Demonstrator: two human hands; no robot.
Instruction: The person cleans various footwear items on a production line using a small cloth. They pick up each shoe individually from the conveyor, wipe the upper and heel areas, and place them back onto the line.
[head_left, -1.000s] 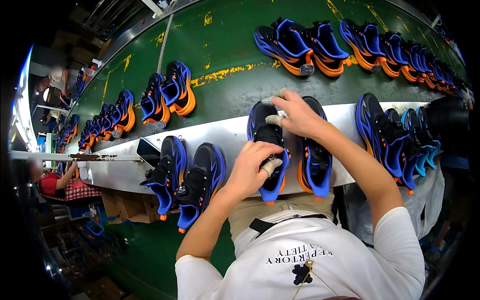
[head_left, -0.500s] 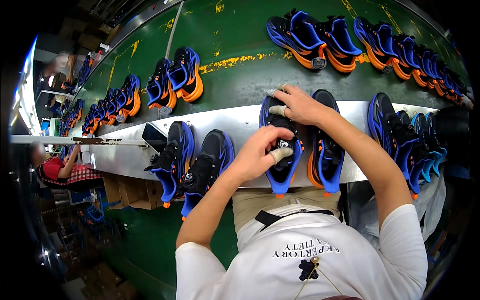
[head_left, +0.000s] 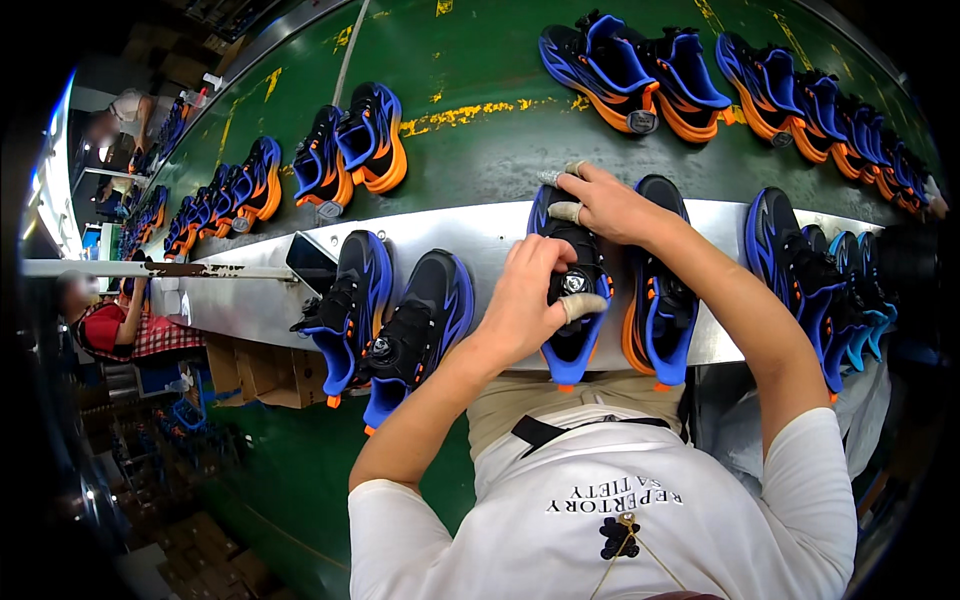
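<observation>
L hand (head_left: 527,297) now pinching dial (head_left: 573,283) on blue-black sneaker (head_left: 572,290); R hand (head_left: 605,205), shifted slightly, gripping toe end, steadying on metal ledge (head_left: 480,235).

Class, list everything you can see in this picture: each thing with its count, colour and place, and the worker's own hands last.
Shoe in hand: one, black and blue, on the metal shelf.
Its partner: one, same colours, beside it.
Shoe pair: two, left on the shelf.
Metal shelf: one, silver, along the belt.
Green belt: one, carrying further pairs.
Shoes at right: several, blue.
Cardboard boxes: brown, under the shelf.
Left hand: on the shoe's dial.
Right hand: on the shoe's far end.
</observation>
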